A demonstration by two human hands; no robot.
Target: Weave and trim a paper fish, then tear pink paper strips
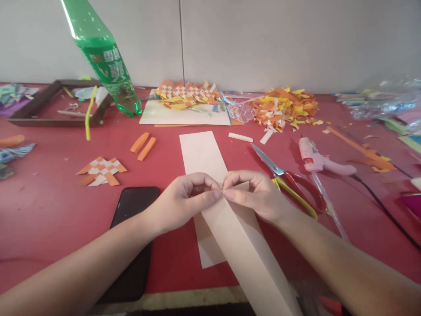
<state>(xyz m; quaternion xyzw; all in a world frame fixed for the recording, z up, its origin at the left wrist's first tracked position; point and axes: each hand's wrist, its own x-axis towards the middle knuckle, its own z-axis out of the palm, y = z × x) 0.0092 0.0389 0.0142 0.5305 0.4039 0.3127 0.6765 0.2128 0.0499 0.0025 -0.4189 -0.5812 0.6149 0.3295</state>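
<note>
My left hand (pixel 187 199) and my right hand (pixel 255 193) meet over the table, each pinching the far end of a long cream paper strip (pixel 243 245). A lengthwise crease runs down this strip, and its near end reaches past the table's front edge toward me. Beneath it, a second cream paper piece (pixel 200 153) lies flat on the table. Scissors (pixel 279 171) with red and yellow handles rest beyond my right hand. Left of my left hand lies a black phone (pixel 131 206), partly covered by my forearm.
The red table (pixel 59 219) holds a green bottle (pixel 105 66), a dark frame (pixel 49 122), a woven orange-and-white paper piece (pixel 101 170), two orange strips (pixel 144 146), a pile of orange and yellow paper pieces (pixel 283 107) and a pink glue gun (pixel 319 158) with its cord.
</note>
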